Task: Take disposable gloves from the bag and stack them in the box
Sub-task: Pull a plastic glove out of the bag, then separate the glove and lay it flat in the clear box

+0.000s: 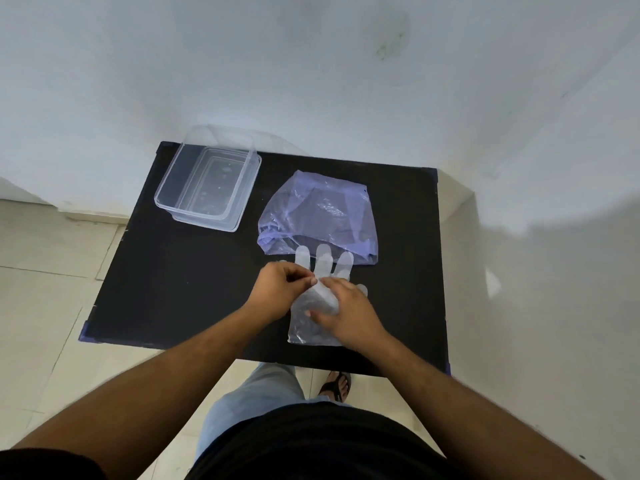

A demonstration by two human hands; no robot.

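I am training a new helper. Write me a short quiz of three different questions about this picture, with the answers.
1. True or false: the clear plastic box already holds gloves.
2. Which lies nearer the person: the purple bag or the clear disposable glove?
3. Fill in: the right hand presses the glove onto the black ____, while the left hand pinches its edge.

Key: 1 false; 2 the glove; 3 table.

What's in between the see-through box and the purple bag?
Nothing. In the head view, only bare black tabletop lies between the clear box and the purple bag. The glove and both hands are nearer the person.
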